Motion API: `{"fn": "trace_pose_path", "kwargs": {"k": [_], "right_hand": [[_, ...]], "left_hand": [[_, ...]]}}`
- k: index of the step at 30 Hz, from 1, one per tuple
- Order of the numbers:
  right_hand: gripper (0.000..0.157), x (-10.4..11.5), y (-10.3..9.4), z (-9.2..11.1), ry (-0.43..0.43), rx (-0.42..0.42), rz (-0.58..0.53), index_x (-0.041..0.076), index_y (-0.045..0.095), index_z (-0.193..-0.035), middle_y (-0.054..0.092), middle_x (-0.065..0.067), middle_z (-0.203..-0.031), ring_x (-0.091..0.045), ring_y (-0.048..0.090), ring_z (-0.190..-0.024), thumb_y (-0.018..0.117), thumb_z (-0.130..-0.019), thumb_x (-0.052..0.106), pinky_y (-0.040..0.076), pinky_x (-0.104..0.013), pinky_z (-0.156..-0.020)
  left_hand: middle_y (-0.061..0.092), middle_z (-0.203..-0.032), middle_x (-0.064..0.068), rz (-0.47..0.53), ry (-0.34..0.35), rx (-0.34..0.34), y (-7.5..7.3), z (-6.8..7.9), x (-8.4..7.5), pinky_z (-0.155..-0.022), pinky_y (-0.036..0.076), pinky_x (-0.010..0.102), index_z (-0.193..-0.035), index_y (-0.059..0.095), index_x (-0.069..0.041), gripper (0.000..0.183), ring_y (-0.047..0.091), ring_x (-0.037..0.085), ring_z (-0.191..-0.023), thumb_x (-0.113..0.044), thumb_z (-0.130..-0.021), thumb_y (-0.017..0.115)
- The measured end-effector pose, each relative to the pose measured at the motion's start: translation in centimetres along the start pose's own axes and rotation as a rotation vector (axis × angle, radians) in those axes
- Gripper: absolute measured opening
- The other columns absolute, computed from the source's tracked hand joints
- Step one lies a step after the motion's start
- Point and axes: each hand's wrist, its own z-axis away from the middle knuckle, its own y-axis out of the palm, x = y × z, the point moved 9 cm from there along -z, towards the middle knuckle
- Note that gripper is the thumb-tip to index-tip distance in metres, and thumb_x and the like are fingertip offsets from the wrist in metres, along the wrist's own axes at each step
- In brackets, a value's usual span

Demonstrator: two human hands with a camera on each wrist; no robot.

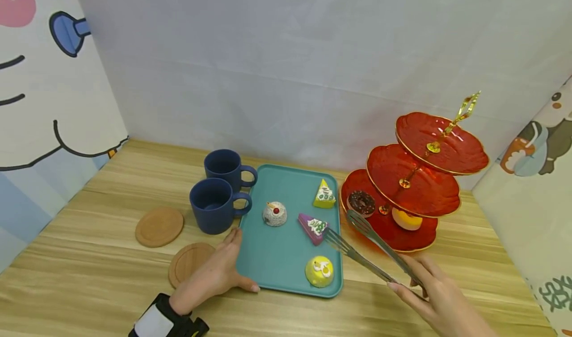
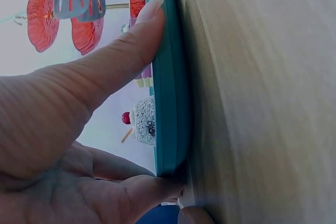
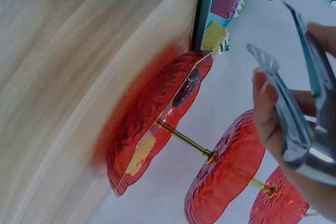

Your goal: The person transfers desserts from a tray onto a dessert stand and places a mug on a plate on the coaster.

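Nearest the camera, the right hand [image 1: 440, 297] curls round metal tongs [image 1: 371, 266], their tips parted by the teal tray's [image 1: 272, 257] right edge, near a purple cake slice [image 1: 307, 225]. Thumb and fingers spread fairly straight, the left hand [image 1: 225, 267] touches the tray's near-left corner. The tray lies near the table's [image 1: 89, 237] far edge, beside a red tiered stand [image 1: 429, 193].

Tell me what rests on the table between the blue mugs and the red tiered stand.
The teal tray, carrying four small cakes; the head view shows it.
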Motion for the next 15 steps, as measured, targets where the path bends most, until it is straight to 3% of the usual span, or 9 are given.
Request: {"fn": "trace_pose_path", "kwargs": {"k": [8,15], "right_hand": [[0.046,1.7,1.0,-0.8,-0.107,0.104,-0.047,0.004,0.061,-0.119,0.052,0.004,-0.096,-0.003,0.051,-0.071,0.076,-0.08,0.024,0.053,-0.025,-0.051],[0.044,2.7,1.9,-1.1,-0.236,0.186,-0.073,0.008,0.065,-0.117,0.052,0.009,-0.096,-0.002,0.05,-0.071,0.072,-0.082,0.033,0.05,-0.022,-0.053]], "left_hand": [[0.016,-0.148,0.042,0.003,0.004,-0.002,0.0,0.0,0.0,-0.107,0.03,0.059,-0.143,0.016,0.021,0.124,0.02,0.048,-0.136,-0.029,-0.056,0.09],[0.016,-0.148,0.042,0.004,0.008,0.0,0.1,-0.1,0.0,-0.107,0.03,0.059,-0.143,0.016,0.021,0.125,0.02,0.048,-0.136,-0.029,-0.056,0.09]]}}
